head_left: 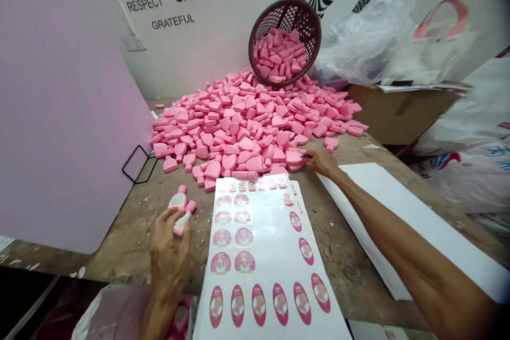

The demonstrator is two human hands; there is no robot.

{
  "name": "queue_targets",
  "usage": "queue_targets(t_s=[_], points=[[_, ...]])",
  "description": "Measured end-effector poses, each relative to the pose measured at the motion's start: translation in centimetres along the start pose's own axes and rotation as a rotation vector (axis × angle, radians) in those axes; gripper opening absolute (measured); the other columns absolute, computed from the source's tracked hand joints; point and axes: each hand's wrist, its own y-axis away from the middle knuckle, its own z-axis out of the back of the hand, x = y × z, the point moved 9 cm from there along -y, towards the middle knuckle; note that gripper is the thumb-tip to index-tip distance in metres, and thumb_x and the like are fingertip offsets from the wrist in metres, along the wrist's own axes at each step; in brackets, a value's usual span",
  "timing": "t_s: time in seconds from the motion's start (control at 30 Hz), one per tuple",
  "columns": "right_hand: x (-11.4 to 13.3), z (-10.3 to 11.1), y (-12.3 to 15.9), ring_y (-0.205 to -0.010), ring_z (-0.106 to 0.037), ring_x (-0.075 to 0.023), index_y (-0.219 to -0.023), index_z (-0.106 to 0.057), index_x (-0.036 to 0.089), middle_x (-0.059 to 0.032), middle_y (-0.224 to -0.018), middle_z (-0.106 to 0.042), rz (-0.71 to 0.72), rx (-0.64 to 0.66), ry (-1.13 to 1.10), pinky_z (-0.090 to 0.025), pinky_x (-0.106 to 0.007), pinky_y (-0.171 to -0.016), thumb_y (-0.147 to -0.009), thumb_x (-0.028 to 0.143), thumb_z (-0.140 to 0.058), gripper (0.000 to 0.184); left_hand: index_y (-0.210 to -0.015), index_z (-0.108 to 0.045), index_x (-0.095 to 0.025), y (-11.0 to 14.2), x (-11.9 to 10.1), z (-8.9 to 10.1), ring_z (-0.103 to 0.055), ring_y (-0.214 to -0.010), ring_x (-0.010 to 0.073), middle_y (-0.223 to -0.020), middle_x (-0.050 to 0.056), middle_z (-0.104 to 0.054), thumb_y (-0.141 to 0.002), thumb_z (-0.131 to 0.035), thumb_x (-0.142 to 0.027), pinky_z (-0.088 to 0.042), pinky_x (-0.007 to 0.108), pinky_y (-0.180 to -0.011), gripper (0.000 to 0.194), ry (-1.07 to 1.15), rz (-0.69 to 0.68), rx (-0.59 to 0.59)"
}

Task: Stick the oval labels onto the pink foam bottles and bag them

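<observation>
My left hand (170, 241) is at the left of the table, its fingers closed on a small pink bottle (181, 224) with a pale label. Just beyond its fingertips a second labelled pink bottle (178, 200) touches or nearly touches the first. Across the table, my right hand (322, 162) pinches a plain pink bottle (294, 157) at the near edge of a large heap of pink bottles (239, 122). Something small and dark shows at those fingertips. Between my hands lies a white sticker sheet (271, 255) with pink oval and rounded labels; its middle is bare.
A brown basket (319, 32) lies tipped on the heap, spilling pink bottles. White boards (382, 191) lie under my right forearm. A pink panel (71, 117) stands at left beside a black wire stand (131, 180). A cardboard box (402, 111) and plastic bags (366, 37) are at right.
</observation>
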Motion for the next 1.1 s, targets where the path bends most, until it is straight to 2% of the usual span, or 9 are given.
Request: queue_targets(t_s=[0.17, 0.3, 0.37, 0.43, 0.57, 0.67, 0.8, 0.93, 1.1], points=[[5.1, 3.5, 5.6, -0.087, -0.063, -0.0236, -0.108, -0.071, 0.015, -0.0129, -0.098, -0.071, 0.255, 0.009, -0.023, -0.044, -0.035, -0.076, -0.080, 0.027, -0.063, 0.032, -0.098, -0.064, -0.018, 0.1, -4.5, -3.8, -0.060, -0.102, 0.0225, -0.110, 0.010, -0.063, -0.085, -0.056, -0.039, -0.052, 0.034, -0.084, 0.025, 0.370, 0.109, 0.276], [15.4, 3.7, 14.5, -0.080, -0.062, -0.0181, -0.103, -0.071, 0.024, -0.0042, -0.083, -0.069, 0.739, 0.188, -0.181, -0.047, -0.031, -0.073, -0.081, 0.016, -0.061, 0.026, -0.115, -0.061, -0.019, 3.7, -8.7, -10.2, -0.064, -0.093, 0.0214, -0.107, 0.009, -0.065, -0.080, -0.064, -0.043, -0.053, 0.029, -0.073, 0.043, 0.734, 0.311, 0.920], [17.1, 3.4, 17.4, -0.083, -0.063, -0.0179, -0.113, -0.066, 0.025, -0.0044, -0.086, -0.069, 0.736, 0.210, -0.280, -0.049, -0.031, -0.075, -0.083, 0.017, -0.059, 0.032, -0.104, -0.065, -0.016, 6.1, -9.9, -11.0, -0.064, -0.083, 0.0194, -0.094, 0.006, -0.068, -0.079, -0.065, -0.042, -0.051, 0.027, -0.069, 0.036, 0.773, 0.329, 1.099], [14.7, 2.6, 18.4, -0.089, -0.065, -0.0201, -0.123, -0.059, 0.025, -0.0073, -0.100, -0.070, 0.456, 0.161, -0.310, -0.051, -0.033, -0.076, -0.084, 0.027, -0.060, 0.039, -0.092, -0.065, -0.015, 7.7, -8.8, -10.8, -0.064, -0.072, 0.0174, -0.084, 0.005, -0.068, -0.080, -0.063, -0.044, -0.050, 0.025, -0.064, 0.032, 0.759, 0.413, 1.085], [6.6, -0.1, 22.7, -0.084, -0.069, -0.0269, -0.113, -0.064, 0.020, -0.0117, -0.101, -0.072, -0.115, 0.176, -0.174, -0.053, -0.036, -0.067, -0.081, 0.056, -0.058, 0.049, -0.091, -0.060, -0.015, 9.9, -4.3, -9.7, -0.064, -0.062, 0.0157, -0.077, 0.003, -0.066, -0.080, -0.061, -0.049, -0.049, 0.024, -0.056, 0.036, 0.722, 0.645, 0.837], [5.3, -1.5, 26.9, -0.075, -0.070, -0.0282, -0.100, -0.069, 0.021, -0.0098, -0.084, -0.073, -0.194, 0.236, -0.067, -0.052, -0.038, -0.066, -0.082, 0.060, -0.052, 0.046, -0.087, -0.058, -0.016, 11.1, -4.5, -10.2, -0.063, -0.060, 0.0150, -0.072, 0.001, -0.063, -0.081, -0.061, -0.048, -0.048, 0.023, -0.054, 0.033, 0.768, 0.631, 0.835], [6.1, -0.3, 30.1, -0.072, -0.068, -0.0305, -0.092, -0.070, 0.024, -0.0103, -0.079, -0.071, -0.232, 0.080, 0.078, -0.050, -0.039, -0.058, -0.081, 0.056, -0.052, 0.038, -0.085, -0.057, -0.016, 12.0, -7.1, -11.8, -0.062, -0.060, 0.0154, -0.070, 0.002, -0.063, -0.083, -0.059, -0.046, -0.047, 0.023, -0.052, 0.030, 0.799, 0.570, 0.919], [5.1, 1.0, 30.4, -0.068, -0.066, -0.0253, -0.086, -0.069, 0.023, -0.0080, -0.079, -0.071, -0.268, -0.020, -0.113, -0.050, -0.034, -0.056, -0.078, 0.046, -0.053, 0.028, -0.087, -0.058, -0.015, 12.2, -8.2, -12.2, -0.063, -0.062, 0.0156, -0.074, 0.004, -0.066, -0.082, -0.060, -0.045, -0.049, 0.023, -0.053, 0.031, 0.844, 0.584, 0.916], [-5.3, 4.0, 28.6, -0.061, -0.063, -0.0213, -0.081, -0.069, 0.021, -0.0037, -0.071, -0.070, -0.524, -0.097, -0.445, -0.049, -0.029, -0.056, -0.070, 0.053, -0.056, 0.036, -0.090, -0.063, -0.014, 11.1, -6.8, -11.3, -0.066, -0.064, 0.0156, -0.075, 0.004, -0.068, -0.076, -0.068, -0.045, -0.053, 0.024, -0.061, 0.035, 0.867, 0.681, 0.748]])
